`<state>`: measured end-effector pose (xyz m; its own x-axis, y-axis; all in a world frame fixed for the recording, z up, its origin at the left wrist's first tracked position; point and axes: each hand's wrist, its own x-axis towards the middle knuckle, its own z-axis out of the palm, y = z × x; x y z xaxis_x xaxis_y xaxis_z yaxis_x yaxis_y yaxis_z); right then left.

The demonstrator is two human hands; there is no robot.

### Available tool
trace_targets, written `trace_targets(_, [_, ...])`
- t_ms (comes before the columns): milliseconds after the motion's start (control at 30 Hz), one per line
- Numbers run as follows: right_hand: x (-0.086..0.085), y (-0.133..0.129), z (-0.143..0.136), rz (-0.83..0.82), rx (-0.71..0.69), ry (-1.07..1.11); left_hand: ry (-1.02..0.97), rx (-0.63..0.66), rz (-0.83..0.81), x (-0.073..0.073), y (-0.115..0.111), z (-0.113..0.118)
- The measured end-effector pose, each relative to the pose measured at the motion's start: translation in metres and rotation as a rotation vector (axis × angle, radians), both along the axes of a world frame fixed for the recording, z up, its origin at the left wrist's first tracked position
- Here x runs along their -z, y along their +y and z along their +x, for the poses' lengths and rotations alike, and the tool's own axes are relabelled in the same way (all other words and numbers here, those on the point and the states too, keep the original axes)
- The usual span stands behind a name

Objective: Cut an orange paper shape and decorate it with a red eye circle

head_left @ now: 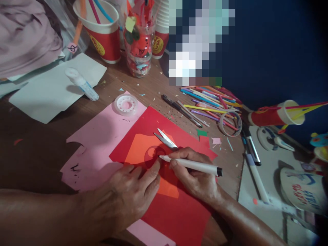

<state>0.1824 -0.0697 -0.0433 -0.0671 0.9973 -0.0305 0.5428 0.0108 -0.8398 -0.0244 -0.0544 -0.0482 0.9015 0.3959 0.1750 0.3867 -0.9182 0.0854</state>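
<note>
My right hand (pixel 194 171) grips a white marker (pixel 192 164) like a pen, its black tip low over a dark-edged round shape (pixel 151 156) on a piece of orange paper (pixel 135 147). Whether that shape is drawn or a loose disc I cannot tell. My left hand (pixel 135 188) lies with fingers stretched out across the orange paper, fingertips beside the round shape. Beneath it all is a red sheet (pixel 179 218), partly over a pink sheet (pixel 102 136). Open scissors blades (pixel 165 138) stick out beyond my right hand, their handles hidden.
A tape roll (pixel 125 105) sits on the pink sheet. Behind are a glue stick (pixel 82 83), a red paper cup (pixel 105 41) and a plastic cup of scraps (pixel 139 51). Coloured straws (pixel 210 102), a black pen (pixel 181 110) and markers (pixel 256 177) lie to the right.
</note>
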Motion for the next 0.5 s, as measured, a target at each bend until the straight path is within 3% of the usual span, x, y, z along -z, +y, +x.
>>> trace_targets(500, [0.0015,-0.0002,-0.0007,0.021,0.012,0.020,0.011,0.027,-0.033,-0.0029,0.0012,-0.0019])
